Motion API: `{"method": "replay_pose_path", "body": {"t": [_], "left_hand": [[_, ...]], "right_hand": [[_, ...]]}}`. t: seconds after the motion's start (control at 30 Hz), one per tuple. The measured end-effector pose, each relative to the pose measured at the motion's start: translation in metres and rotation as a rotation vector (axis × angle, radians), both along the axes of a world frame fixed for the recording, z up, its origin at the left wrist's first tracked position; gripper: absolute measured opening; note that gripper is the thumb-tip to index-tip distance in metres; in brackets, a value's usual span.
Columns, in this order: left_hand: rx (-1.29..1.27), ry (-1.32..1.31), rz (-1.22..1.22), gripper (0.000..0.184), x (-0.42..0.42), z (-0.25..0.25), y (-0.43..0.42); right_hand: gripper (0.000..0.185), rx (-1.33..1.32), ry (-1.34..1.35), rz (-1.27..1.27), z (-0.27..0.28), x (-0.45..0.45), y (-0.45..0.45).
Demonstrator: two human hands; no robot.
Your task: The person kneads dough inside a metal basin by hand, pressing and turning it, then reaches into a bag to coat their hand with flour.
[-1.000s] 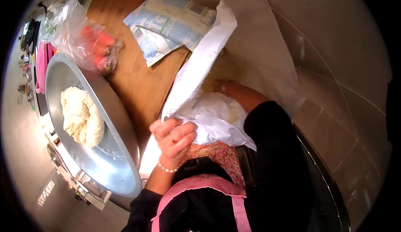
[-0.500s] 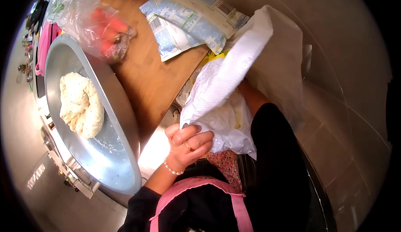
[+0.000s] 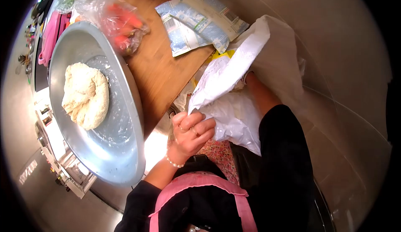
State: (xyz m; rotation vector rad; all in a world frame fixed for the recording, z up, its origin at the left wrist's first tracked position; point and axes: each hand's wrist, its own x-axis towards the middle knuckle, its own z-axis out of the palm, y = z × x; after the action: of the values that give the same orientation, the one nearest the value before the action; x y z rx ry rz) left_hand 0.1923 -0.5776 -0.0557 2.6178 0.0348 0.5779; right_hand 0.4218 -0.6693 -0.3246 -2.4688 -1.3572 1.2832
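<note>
My left hand [image 3: 193, 132] is closed on the rim of a large white plastic sack [image 3: 229, 77], pinching its edge. A pearl bracelet and rings are on that hand. My right forearm [image 3: 263, 96] reaches down into the sack's mouth. A fold of the sack hides my right hand, so its fingers and anything in them cannot be seen. To the left, a lump of pale dough [image 3: 85, 96] lies in a wide metal basin [image 3: 135, 148], with floury crumbs on the basin's inner wall.
Blue-and-white packets [image 3: 200, 21] lie at the far end of the wooden table [image 3: 158, 75]. A clear plastic bag with red-orange contents [image 3: 125, 25] rests beside the basin. A pink object [image 3: 52, 35] is behind the basin. Tiled floor [image 3: 334, 127] spreads at right.
The view has shifted a little. My right arm is drawn slightly back, with more of the forearm and wrist showing at the sack's mouth. My left hand keeps its hold on the rim.
</note>
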Motion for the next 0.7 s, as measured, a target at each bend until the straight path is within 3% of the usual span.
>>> {"method": "replay_pose_path", "body": {"t": [0.27,0.37,0.43,0.53,0.63,0.7], "left_hand": [[-0.087,-0.005,0.004,0.014,0.009,0.052,-0.016],[-0.139,-0.091,-0.147,0.014,0.003,0.079,-0.020],[-0.170,-0.173,-0.239,0.015,-0.001,0.091,-0.020],[-0.206,-0.158,-0.324,0.014,-0.015,0.125,-0.009],[-0.280,-0.147,-0.329,0.012,-0.041,0.153,0.007],[-0.339,-0.100,-0.321,0.013,-0.064,0.171,0.023]], "right_hand": [[0.062,0.079,0.064,-0.052,0.035,0.021,-0.009],[0.036,0.242,0.327,-0.196,0.085,0.020,-0.015],[0.033,0.365,0.735,-0.346,0.083,0.026,-0.025],[0.026,0.190,1.103,-0.795,0.131,0.024,-0.038],[0.024,0.235,1.071,-0.865,0.187,0.017,-0.042],[0.026,0.813,0.699,-0.298,0.163,0.023,-0.053]]}}
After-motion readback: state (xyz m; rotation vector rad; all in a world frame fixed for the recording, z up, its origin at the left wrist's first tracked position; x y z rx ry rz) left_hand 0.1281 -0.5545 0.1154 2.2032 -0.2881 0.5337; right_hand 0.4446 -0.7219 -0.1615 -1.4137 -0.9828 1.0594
